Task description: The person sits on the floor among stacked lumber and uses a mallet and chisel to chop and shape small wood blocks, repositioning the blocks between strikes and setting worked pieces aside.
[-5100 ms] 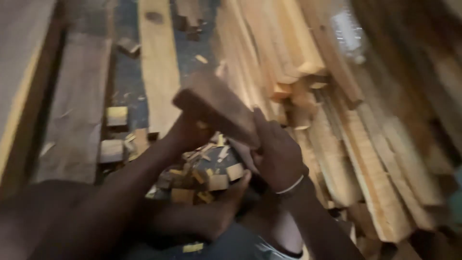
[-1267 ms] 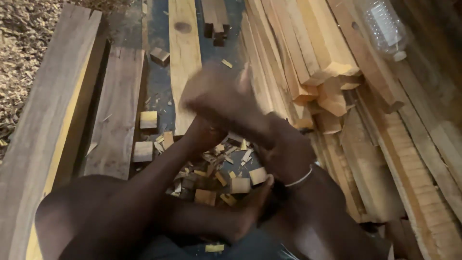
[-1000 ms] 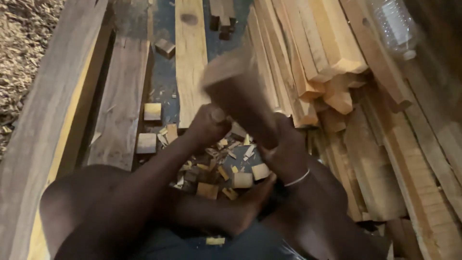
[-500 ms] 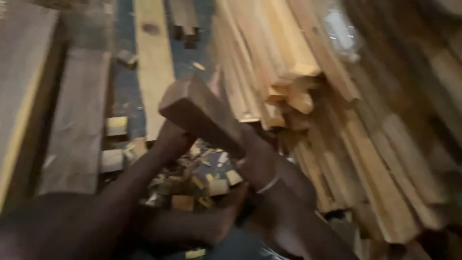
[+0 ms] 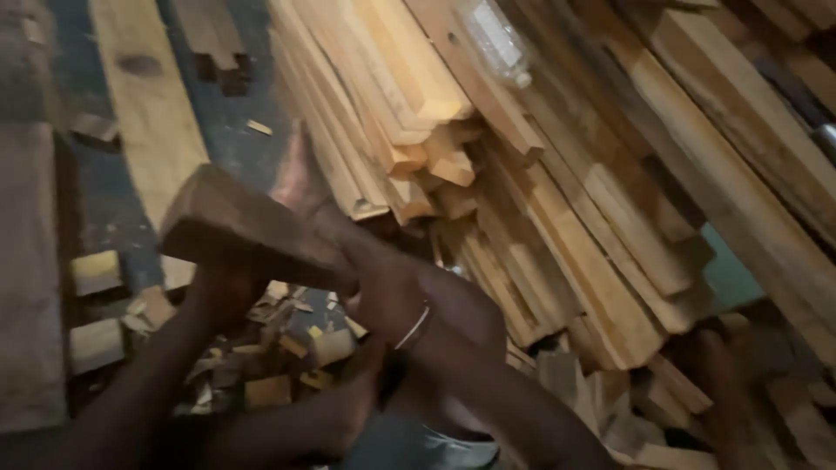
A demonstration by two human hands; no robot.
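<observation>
Gripping a chunky wood block point(image 5: 252, 235) at 9 o'clock, we've got our left hand point(image 5: 222, 292) underneath, right hand point(image 5: 383, 292) wrapped on. Feels stiff, heavyish; hold near its ends.

The wooden block point(image 5: 252, 235) in the grip is dull brown with darker grain lines along its face. Just below the grip, the offcut pieces point(image 5: 261, 365) are pale yellow mixed with dark brown. To the right of the grip, the stacked planks point(image 5: 540, 218) are light tan to orange-yellow, their ends paler. A thin silver-white bangle point(image 5: 414, 325) rings the wrist.
</observation>
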